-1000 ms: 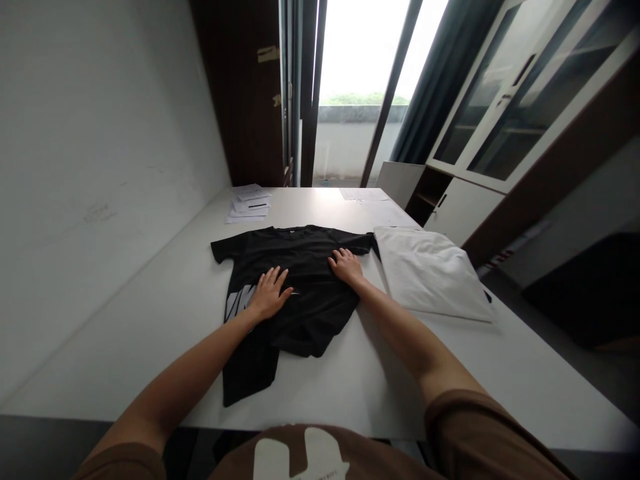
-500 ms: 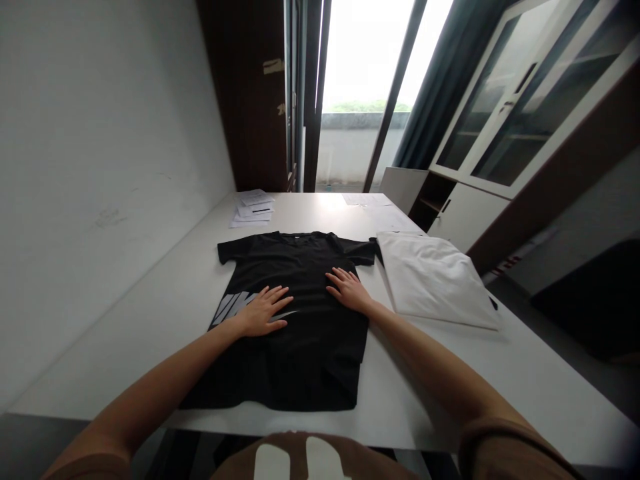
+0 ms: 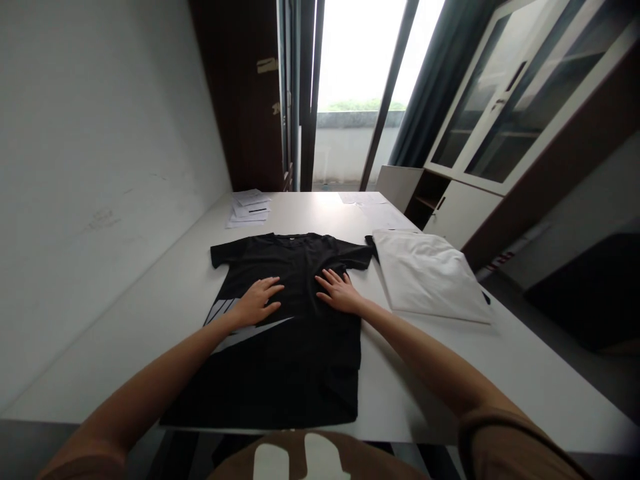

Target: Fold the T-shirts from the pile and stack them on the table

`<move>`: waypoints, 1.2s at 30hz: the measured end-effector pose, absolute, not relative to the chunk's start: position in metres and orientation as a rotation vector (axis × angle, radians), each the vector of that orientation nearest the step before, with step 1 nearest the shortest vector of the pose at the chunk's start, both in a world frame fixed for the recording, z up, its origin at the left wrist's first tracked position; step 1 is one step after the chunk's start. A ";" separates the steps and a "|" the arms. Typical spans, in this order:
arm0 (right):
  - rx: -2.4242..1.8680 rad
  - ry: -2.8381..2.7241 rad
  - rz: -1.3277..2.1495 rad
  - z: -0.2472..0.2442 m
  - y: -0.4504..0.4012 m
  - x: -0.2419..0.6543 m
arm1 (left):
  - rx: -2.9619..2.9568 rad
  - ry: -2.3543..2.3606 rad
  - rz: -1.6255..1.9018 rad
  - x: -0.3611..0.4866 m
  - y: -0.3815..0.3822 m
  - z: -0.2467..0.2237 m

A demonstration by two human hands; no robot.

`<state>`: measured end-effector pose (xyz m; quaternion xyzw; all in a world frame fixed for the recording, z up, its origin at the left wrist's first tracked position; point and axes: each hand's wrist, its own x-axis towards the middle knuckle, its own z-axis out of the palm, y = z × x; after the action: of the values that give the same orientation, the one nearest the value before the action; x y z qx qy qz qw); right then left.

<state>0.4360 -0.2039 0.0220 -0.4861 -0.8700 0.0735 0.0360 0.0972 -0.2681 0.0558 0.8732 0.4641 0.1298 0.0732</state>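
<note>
A black T-shirt (image 3: 300,360) lies spread on the white table, its neckline at the far side and its hem by the near edge. A grey and white print shows on its left part, partly covered by my forearm. My left hand (image 3: 257,303) rests on the shirt's left-middle area, fingers spread and palm down. On the right side of the chest, my right hand (image 3: 339,291) lies flat with its fingers apart, small creases in the cloth around it. Neither hand grips anything.
A folded white garment (image 3: 430,277) lies right of the shirt, with some black cloth showing from under it. Papers with a pen (image 3: 249,209) lie at the far left, more sheets (image 3: 373,203) at the far right. A wall (image 3: 100,200) borders the table's left.
My left hand has slid slightly away from me and left, uncovering more of the print. The shirt's hem now reaches nearer the table edge. My right hand has shifted slightly left in view.
</note>
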 end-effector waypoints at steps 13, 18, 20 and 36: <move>-1.458 -2.620 0.254 0.029 -0.181 0.399 | 2.113 2.237 0.065 0.017 -0.145 0.009; -1.328 -2.619 0.269 0.053 -0.222 0.372 | 2.086 2.287 -0.001 -0.013 -0.135 0.008; -1.094 -2.722 0.288 0.064 -0.247 0.360 | 2.112 2.312 -0.001 -0.010 -0.136 0.010; -0.654 -2.623 2.194 0.110 -0.284 0.430 | 2.175 2.259 0.150 0.004 -0.146 -0.001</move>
<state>0.4303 -0.2844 0.1097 -0.1852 -0.7426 0.6211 -0.1689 0.0036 -0.1458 -0.0012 0.6927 0.7196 0.0478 0.0010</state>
